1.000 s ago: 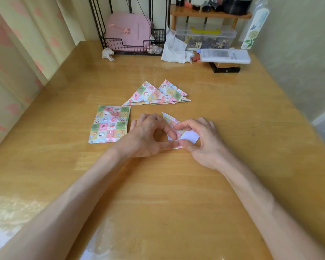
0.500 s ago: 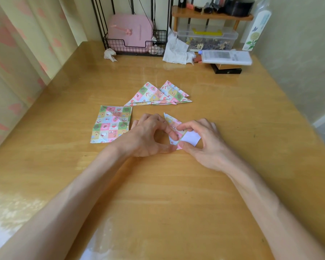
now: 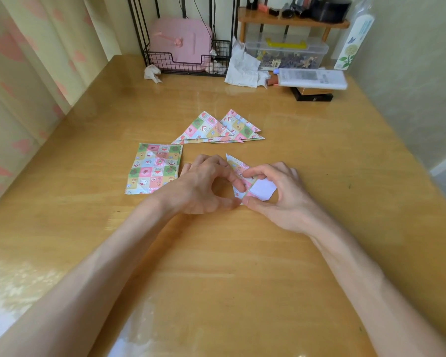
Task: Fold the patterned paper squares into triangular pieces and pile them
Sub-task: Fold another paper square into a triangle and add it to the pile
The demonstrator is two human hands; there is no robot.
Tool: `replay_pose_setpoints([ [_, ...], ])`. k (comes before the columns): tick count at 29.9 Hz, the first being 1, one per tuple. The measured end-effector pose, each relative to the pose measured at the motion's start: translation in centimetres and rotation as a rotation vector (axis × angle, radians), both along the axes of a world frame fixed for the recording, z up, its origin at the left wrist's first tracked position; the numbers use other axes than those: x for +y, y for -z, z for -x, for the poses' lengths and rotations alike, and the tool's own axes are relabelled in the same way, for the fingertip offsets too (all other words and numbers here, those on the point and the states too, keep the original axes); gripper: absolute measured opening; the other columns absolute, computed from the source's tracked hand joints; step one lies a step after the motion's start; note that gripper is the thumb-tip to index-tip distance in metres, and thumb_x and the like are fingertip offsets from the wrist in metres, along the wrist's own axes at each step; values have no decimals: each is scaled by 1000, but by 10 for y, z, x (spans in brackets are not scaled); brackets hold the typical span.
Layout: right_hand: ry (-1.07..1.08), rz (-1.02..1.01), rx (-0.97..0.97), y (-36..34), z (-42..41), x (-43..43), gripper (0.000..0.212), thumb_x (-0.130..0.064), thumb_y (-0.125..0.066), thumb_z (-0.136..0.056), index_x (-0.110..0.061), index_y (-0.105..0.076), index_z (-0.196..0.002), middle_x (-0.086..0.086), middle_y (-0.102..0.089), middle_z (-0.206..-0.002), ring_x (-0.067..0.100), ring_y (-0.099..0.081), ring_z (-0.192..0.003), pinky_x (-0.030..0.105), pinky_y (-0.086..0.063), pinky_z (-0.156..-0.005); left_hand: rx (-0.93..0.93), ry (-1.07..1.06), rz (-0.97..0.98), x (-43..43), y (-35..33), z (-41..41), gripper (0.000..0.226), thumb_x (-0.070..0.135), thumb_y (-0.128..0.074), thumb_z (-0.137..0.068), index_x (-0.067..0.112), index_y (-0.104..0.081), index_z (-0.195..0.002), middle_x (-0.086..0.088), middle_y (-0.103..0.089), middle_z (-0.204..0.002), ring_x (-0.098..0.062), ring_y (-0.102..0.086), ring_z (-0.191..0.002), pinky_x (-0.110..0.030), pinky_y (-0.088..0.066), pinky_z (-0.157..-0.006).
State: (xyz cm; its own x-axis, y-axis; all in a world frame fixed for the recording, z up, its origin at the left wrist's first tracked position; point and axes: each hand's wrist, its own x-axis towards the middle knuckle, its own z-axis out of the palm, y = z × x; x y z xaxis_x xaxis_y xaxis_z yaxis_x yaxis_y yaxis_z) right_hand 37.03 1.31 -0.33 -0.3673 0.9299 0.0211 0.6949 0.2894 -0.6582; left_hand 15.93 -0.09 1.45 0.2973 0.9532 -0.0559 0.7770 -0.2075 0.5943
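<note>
Mid-table point(image 3: 242, 266), left hand point(image 3: 201, 186), right hand point(image 3: 281, 194) pinching one paper point(image 3: 262, 189)

No text can be read anywhere. The white box point(image 3: 312, 78) at the far side of the tabletop point(image 3: 216, 266) carries a grey printed label, too blurred to make out. The bottle point(image 3: 355, 34) in the far right corner has bluish lines of print above a flower picture, also illegible. The squares point(image 3: 155, 168), the triangles point(image 3: 211, 130) and the piece point(image 3: 236, 163) pinched by the left hand point(image 3: 204, 186) and right hand point(image 3: 281, 191) show small cartoon pictures; any lettering on them is too small to tell
</note>
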Motion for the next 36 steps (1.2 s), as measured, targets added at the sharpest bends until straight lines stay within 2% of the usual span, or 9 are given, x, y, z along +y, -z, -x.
replay_pose_setpoints([
  [4, 3, 41, -17, -4, 2, 2, 44, -33, -77, -84, -46, -59, -123, -16, -44, -115, 8, -34, -116, 35, -32, -112, -29, 33, 35, 2, -1, 6, 31, 34, -77, -84, 52, -69, -107, 23, -49, -118, 1, -31, -126, -36, -20, -117],
  [8, 40, 50, -9, -5, 6, 1, 47, -46, -81, -79, -46, -60, -121, -15, -45, -117, 9, -34, -120, 29, -31, -108, -27, 38, 32, 3, 0, 6, 33, 28, -74, -85, 53, -68, -106, 24, -49, -117, 0, -31, -125, -38, -20, -117],
  [16, 70, 101, -73, -11, 13, 3, 51, -49, -82, -77, -48, -57, -121, -14, -42, -120, 9, -31, -119, 26, -27, -103, -33, 41, 36, 3, -2, 6, 36, 25, -72, -86, 54, -68, -106, 23, -48, -119, 0, -30, -125, -36, -19, -117],
  [20, 79, 48, -121, -9, 16, 1, 51, -50, -81, -77, -48, -55, -121, -14, -39, -116, 7, -29, -111, 26, -26, -100, -40, 41, 33, 3, -2, 7, 36, 25, -73, -86, 55, -68, -105, 23, -48, -119, 2, -30, -125, -38, -18, -119],
  [24, 62, 28, -106, -7, 14, 0, 51, -52, -79, -77, -49, -54, -121, -15, -38, -115, 6, -28, -110, 24, -25, -95, -26, 44, 31, 3, -3, 7, 36, 25, -73, -86, 53, -68, -108, 21, -48, -122, -1, -30, -126, -38, -20, -118],
  [28, 78, 43, -73, -6, 13, -1, 52, -52, -79, -77, -49, -54, -122, -14, -40, -117, 7, -30, -116, 26, -26, -100, -34, 49, 32, 3, -2, 7, 36, 25, -73, -86, 54, -67, -107, 21, -49, -121, -1, -31, -127, -39, -20, -119],
  [33, 78, -4, -105, -3, 14, -3, 50, -51, -78, -80, -48, -55, -123, -13, -40, -118, 10, -32, -119, 25, -23, -97, -28, 50, 25, 3, -2, 8, 35, 27, -73, -87, 53, -68, -108, 21, -49, -122, -1, -31, -127, -38, -20, -118],
  [36, 88, 39, -21, -4, 10, 0, 48, -48, -78, -83, -46, -56, -126, -13, -43, -117, 10, -35, -118, 32, -30, -107, -27, 55, 29, 3, -1, 8, 29, 34, -74, -88, 53, -68, -109, 22, -48, -121, -1, -31, -128, -36, -19, -117],
])
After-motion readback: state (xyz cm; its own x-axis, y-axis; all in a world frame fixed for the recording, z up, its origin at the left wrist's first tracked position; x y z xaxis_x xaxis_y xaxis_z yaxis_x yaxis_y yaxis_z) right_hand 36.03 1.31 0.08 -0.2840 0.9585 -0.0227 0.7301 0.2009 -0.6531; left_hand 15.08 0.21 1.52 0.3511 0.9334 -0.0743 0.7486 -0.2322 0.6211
